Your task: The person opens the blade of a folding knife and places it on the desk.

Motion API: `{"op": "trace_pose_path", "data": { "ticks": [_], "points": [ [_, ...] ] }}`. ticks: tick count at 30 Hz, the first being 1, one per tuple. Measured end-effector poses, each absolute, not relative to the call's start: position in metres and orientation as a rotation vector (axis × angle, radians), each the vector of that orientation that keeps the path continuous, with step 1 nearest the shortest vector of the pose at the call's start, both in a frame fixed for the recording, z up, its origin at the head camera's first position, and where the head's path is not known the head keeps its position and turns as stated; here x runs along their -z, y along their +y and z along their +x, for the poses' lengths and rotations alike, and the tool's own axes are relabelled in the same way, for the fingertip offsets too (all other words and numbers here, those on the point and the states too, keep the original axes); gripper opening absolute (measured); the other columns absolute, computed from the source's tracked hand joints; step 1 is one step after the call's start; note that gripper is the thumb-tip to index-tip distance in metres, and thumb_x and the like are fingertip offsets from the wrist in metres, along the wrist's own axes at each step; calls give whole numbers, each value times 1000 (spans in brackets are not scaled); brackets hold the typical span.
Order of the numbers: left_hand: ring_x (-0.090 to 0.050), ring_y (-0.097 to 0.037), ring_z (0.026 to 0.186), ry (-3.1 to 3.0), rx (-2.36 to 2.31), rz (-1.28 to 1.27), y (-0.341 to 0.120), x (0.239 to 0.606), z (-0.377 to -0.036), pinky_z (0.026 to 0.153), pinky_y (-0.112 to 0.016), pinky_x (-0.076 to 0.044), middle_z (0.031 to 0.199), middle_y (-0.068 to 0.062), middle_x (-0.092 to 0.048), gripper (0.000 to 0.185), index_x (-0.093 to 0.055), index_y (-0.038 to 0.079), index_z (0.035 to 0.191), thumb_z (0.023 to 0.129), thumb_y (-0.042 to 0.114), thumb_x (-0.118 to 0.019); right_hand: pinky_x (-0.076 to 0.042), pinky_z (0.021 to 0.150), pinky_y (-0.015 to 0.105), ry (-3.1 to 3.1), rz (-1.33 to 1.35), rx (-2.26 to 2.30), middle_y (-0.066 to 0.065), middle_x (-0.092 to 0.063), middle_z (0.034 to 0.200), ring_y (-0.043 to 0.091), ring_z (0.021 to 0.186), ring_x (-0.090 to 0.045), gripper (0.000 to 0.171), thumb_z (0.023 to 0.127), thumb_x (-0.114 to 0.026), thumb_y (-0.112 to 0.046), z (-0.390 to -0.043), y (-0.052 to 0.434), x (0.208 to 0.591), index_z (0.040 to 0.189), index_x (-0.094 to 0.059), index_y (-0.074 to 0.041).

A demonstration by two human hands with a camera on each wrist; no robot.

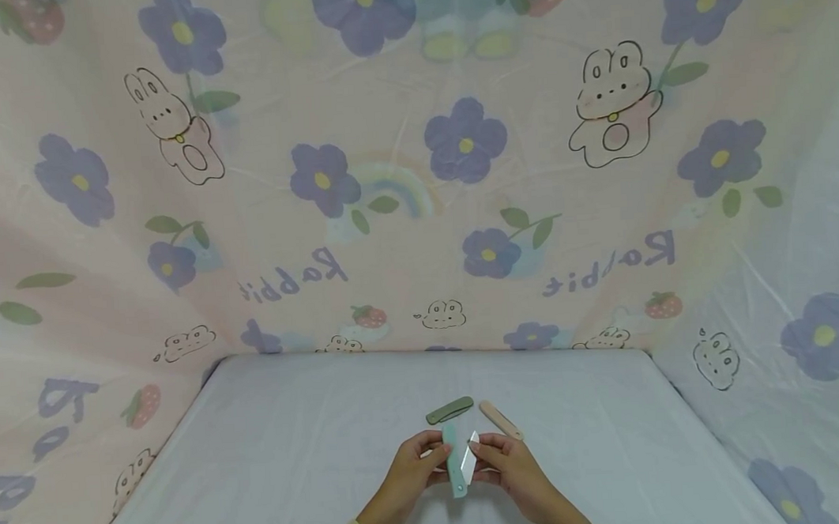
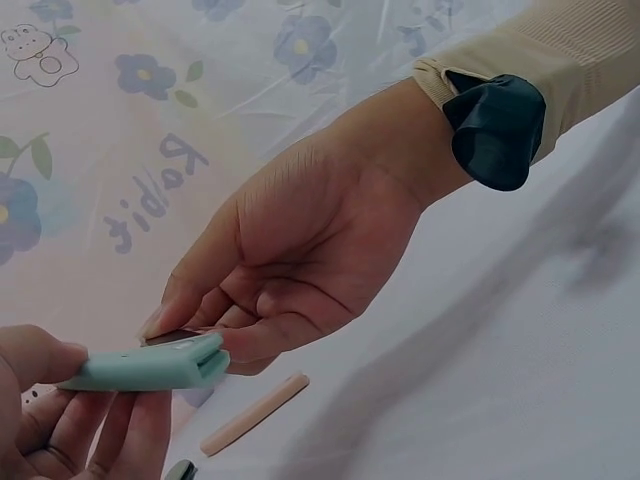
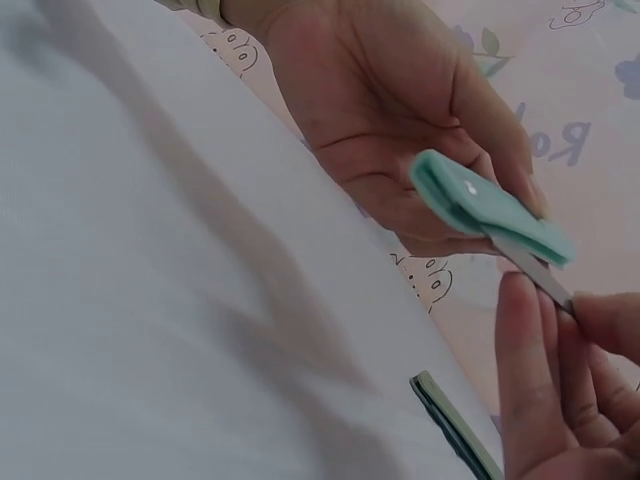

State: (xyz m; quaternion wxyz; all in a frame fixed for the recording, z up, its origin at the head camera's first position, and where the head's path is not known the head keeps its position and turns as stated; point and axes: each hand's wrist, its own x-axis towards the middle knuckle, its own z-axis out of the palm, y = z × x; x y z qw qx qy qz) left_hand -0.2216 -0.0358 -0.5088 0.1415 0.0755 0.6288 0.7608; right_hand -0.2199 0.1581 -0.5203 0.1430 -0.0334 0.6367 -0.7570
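Note:
I hold a teal folding knife (image 1: 455, 466) above the white table sheet (image 1: 273, 459). My left hand (image 1: 437, 457) grips its teal handle (image 3: 488, 208) between thumb and fingers. My right hand (image 1: 482, 450) pinches the pale blade (image 1: 470, 460), which is swung partly out of the handle. In the left wrist view the right hand (image 2: 175, 325) meets the handle's end (image 2: 150, 367). In the right wrist view the blade (image 3: 540, 280) runs from the handle into my right fingertips (image 3: 525, 300).
Just beyond my hands an olive-green folded knife (image 1: 449, 410) and a beige one (image 1: 500, 420) lie on the sheet. A pink curtain (image 1: 415, 175) printed with flowers and rabbits closes in the back and both sides.

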Motion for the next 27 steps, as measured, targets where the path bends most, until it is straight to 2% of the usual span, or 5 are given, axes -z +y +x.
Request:
{"op": "trace_pose_path", "data": {
  "ticks": [15,27],
  "points": [
    [-60,-17,82,1783,-2250,209,-39,510,-223,73,-34,-56,101,-13,-57,32,-54,-7,116,91,13,-59,-55,77,35,1795,-57,2236,8,-63,89,19,82,-63,30,90,-61,-18,-217,163,521,106,-53,6],
    [-61,-18,84,1754,-2302,154,-40,511,-225,75,-35,-55,99,-10,-57,38,-51,-6,121,92,16,-59,-54,79,34,1772,-43,2297,11,-63,91,21,84,-64,24,90,-61,-16,-216,166,522,101,-53,4]
  ]
}}
